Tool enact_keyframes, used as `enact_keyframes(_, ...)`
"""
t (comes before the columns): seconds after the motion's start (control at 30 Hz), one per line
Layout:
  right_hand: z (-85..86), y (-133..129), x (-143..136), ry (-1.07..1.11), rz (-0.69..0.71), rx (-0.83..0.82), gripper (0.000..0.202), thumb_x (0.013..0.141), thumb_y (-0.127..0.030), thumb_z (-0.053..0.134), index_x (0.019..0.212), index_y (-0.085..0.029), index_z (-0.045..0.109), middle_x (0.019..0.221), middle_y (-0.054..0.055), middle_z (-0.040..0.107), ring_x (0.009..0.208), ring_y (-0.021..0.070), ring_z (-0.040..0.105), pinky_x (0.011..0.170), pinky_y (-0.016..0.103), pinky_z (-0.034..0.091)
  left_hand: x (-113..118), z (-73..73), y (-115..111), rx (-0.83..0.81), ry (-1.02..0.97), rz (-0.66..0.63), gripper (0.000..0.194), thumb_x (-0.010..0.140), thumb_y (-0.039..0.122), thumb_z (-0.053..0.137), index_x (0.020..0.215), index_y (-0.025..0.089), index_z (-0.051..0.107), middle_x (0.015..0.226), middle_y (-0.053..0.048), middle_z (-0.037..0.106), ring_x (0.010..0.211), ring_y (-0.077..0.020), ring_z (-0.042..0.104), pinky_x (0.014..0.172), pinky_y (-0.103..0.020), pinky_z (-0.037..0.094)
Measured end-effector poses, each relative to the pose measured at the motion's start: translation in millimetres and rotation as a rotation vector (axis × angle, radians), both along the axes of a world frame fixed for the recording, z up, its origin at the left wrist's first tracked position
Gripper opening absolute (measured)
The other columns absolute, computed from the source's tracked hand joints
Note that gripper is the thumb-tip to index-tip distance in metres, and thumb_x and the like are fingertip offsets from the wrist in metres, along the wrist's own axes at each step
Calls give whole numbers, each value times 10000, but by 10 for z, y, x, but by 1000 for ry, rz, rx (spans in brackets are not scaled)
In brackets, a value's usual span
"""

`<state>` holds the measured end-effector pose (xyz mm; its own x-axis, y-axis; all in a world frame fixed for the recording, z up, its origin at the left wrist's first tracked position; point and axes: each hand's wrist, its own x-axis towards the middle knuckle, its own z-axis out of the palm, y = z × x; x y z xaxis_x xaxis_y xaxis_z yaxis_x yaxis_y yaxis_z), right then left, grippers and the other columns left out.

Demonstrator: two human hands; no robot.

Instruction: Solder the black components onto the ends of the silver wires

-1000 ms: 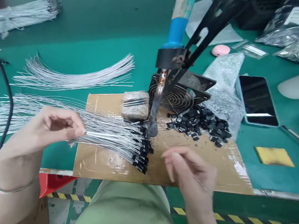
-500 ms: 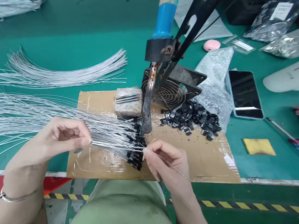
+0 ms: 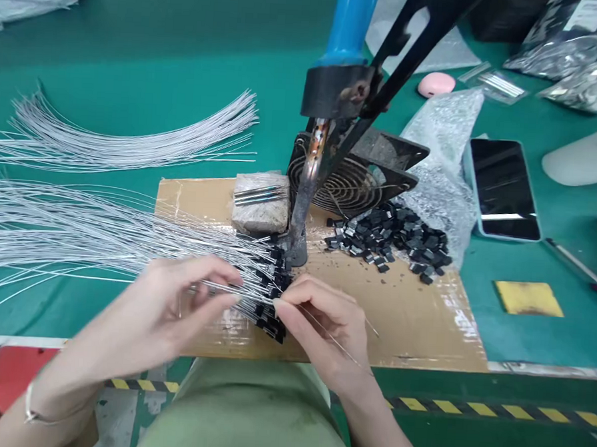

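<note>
My right hand (image 3: 326, 325) pinches thin white wires between thumb and fingertips, and loose wire ends stick out behind it to the lower right. My left hand (image 3: 188, 318) is slightly blurred just to the left, its thumb and index fingertips a little apart around the same wires. Beneath both hands spreads a bundle of white wires (image 3: 103, 226) with black connectors (image 3: 272, 325) along its right end. A soldering iron (image 3: 308, 177) with a blue handle hangs over that end, its tip pointing down beside the connectors.
Cardboard (image 3: 403, 329) covers the bench front. A fan (image 3: 350, 186) stands behind the iron, near a pile of loose black connectors (image 3: 392, 238). A block (image 3: 260, 211) bears several metal rods. Another wire bundle (image 3: 132, 151), a phone (image 3: 504, 187) and a yellow sponge (image 3: 529, 299) lie around.
My left hand has moved right, close to my right hand, and its pinch on the wires has loosened. My right hand has shifted slightly left, still pinching. The view has shifted a little.
</note>
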<state>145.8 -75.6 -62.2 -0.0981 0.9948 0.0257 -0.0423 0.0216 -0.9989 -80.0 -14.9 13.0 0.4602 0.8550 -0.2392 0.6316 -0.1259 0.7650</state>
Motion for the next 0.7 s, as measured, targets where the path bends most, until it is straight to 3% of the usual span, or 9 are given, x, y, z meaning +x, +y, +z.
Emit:
enact_keyframes(0.07,-19,-5,-17,-12,-14,10,190,990,-179,685,804,-207,671,743,-28,605,676,104,526,608,251,385,157,-30,-70,-76,18,-89,158,1037,292,606,1084,248,750,833,3,725,671,-133,586,614,-227,440)
enact_keyframes(0.17,-30,-5,-20,12,-61,-11,185,974,-183,711,794,-208,676,721,-37,606,647,97,521,588,241,387,301,-94,-98,-171,-67,-88,222,1085,310,520,979,229,697,776,20,648,691,-135,531,629,-243,403)
enact_keyframes(0.4,-58,23,-20,115,-145,-76,207,945,-216,754,749,-197,690,648,-50,578,535,68,459,494,214,342,415,-198,-70,-315,-309,79,225,1067,297,578,911,186,696,757,16,633,683,-117,519,610,-237,381)
enact_keyframes(0.7,-70,10,2,227,-116,-224,278,1004,-349,695,785,-190,757,687,-15,620,436,55,497,405,197,388,486,-225,-99,-350,-328,154,208,1034,255,598,857,180,675,692,20,577,618,-114,445,549,-238,332)
